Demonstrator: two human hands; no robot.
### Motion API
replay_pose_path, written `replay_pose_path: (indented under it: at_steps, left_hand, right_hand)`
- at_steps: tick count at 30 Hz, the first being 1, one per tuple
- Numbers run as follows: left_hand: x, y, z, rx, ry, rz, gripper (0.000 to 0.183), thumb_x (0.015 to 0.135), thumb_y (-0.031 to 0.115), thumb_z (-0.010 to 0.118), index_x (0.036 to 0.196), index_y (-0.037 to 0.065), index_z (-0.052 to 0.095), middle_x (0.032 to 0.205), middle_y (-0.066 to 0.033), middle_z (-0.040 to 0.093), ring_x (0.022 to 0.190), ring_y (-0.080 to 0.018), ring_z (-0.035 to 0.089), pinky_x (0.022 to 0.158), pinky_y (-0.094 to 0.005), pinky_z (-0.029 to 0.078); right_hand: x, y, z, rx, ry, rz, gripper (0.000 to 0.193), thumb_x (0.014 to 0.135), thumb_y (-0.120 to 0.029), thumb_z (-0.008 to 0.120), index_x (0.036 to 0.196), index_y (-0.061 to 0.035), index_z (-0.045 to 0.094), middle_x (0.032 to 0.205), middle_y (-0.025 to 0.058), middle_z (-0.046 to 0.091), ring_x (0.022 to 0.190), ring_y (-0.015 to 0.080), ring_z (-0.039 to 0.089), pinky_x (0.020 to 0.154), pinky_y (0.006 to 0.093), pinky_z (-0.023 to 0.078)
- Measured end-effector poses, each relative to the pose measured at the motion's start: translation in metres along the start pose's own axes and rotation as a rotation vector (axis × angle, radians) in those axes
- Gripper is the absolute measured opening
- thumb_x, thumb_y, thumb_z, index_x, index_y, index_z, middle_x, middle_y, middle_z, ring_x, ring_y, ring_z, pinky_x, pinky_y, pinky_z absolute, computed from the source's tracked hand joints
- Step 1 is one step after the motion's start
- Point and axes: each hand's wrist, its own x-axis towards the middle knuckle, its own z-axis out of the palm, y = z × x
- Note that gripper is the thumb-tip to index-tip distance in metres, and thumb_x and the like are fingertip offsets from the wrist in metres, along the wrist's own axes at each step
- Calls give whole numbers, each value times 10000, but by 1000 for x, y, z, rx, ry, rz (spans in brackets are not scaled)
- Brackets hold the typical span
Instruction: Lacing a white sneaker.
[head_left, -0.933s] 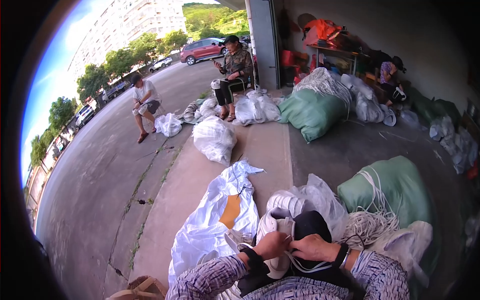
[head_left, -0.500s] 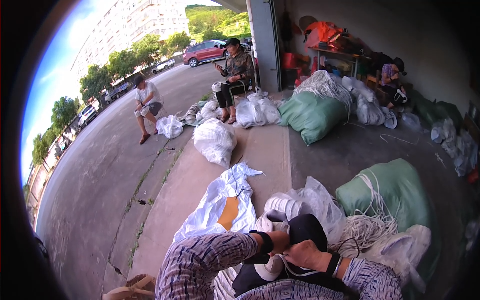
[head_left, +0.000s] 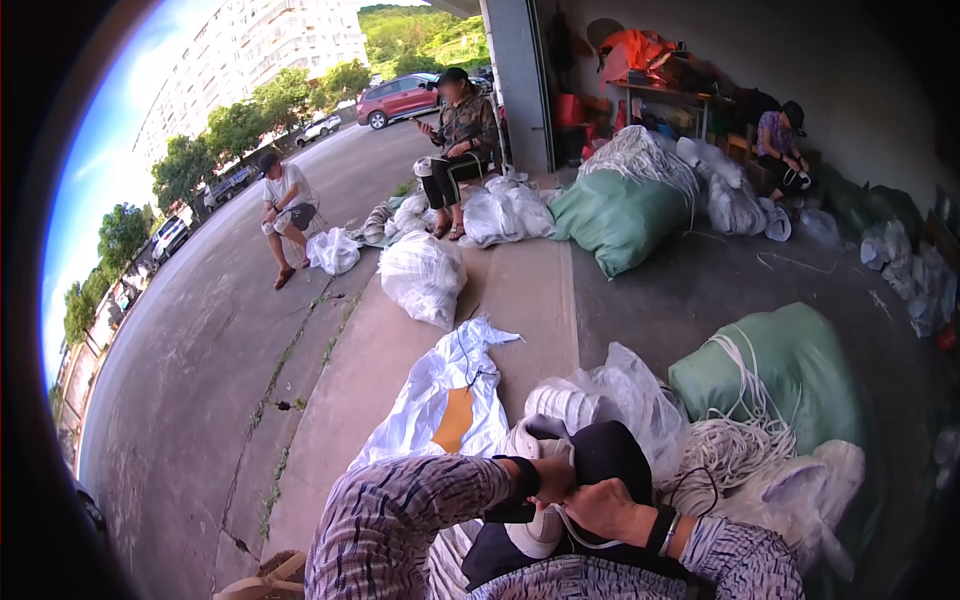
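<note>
Over my lap, my left hand [head_left: 554, 481] is closed at a pale shoe [head_left: 538, 537], its fingertips mostly hidden behind the wrist and the shoe. My right hand [head_left: 606, 509] meets it from the other side, fingers curled in a pinch on a white shoelace [head_left: 592, 543] that loops down beside the shoe. Part of the pale upper shows beyond my hands. Dark cloth [head_left: 608, 462] lies under and behind them. A black band circles each wrist.
Ahead lie a white sack [head_left: 415, 415], a clear plastic bag [head_left: 645, 405], coiled white cords [head_left: 735, 455] and a green sack [head_left: 790, 380]. Farther off are a stuffed white bag [head_left: 422, 280] and another green sack [head_left: 620, 220]. Three people sit at a distance.
The whole view has shifted slightly, with the surroundings a little higher and farther left. My hands stay together at the shoe with almost the same grip.
</note>
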Motion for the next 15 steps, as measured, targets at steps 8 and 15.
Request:
replay_pose_path:
  at_steps: [8, 15]
  left_hand:
    - [-43, -8, 61, -1170, 760, 124, 255, 945, 274, 504, 928, 25, 557, 742, -9, 564, 623, -85, 553, 539, -235, 475]
    - [-24, -1, 93, -1238, 1057, 96, 250, 944, 287, 522, 970, 39, 531, 830, 14, 545, 746, -56, 517, 682, -209, 441]
  right_hand:
    - [14, 11, -33, 457, -192, 257, 228, 845, -256, 548, 791, -73, 672, 678, 143, 637, 619, 286, 647, 585, 375, 520]
    - [32, 11, -28, 1132, -405, 507, 218, 896, -194, 554, 883, 9, 631, 690, 39, 625, 500, 93, 579, 449, 212, 437]
